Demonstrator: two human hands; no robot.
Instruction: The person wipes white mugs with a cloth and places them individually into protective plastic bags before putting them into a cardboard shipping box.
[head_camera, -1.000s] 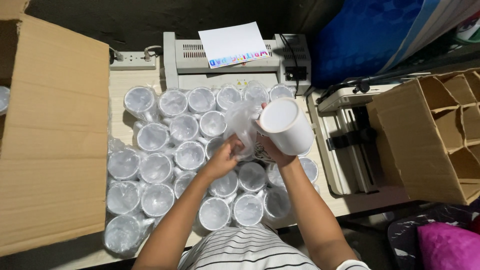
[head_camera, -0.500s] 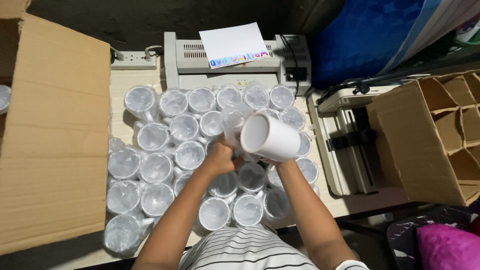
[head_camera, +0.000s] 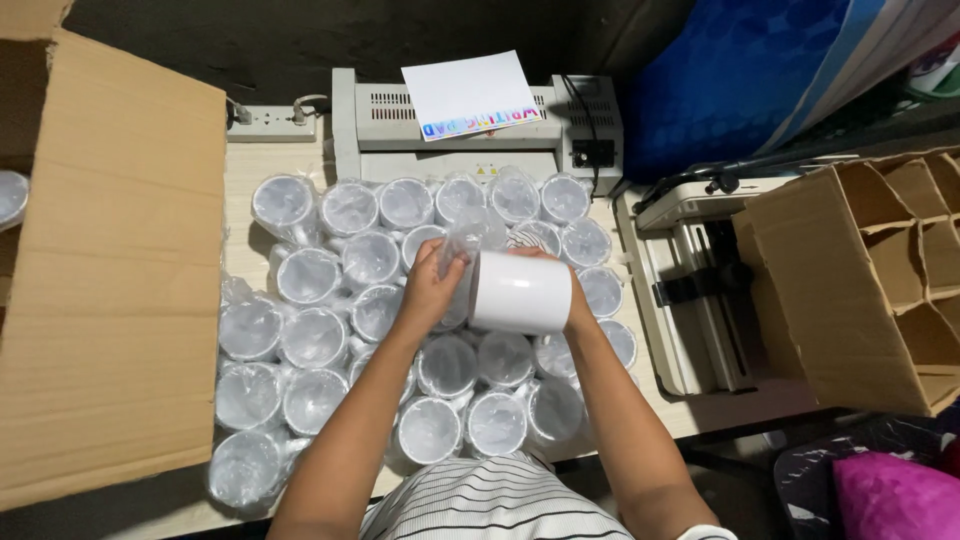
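A plain white mug (head_camera: 522, 291) lies on its side in the air above the table, held from behind by my right hand (head_camera: 573, 300). My left hand (head_camera: 432, 285) pinches a clear plastic bag (head_camera: 462, 243) at the mug's open left end. Beneath both hands, several white mugs wrapped in clear plastic (head_camera: 345, 300) stand upright in rows on the wooden table (head_camera: 258, 163).
A large cardboard flap (head_camera: 110, 270) covers the left side. At the back stand a grey laminator (head_camera: 380, 130) with a white paper pad (head_camera: 470, 95) on it and a power strip (head_camera: 270, 122). A press machine (head_camera: 690, 290) and a divided cardboard box (head_camera: 880, 270) are at the right.
The mug has turned from mouth facing up to lying sideways and has come down lower. My left hand has shifted to the plastic bag at the mug's left end.
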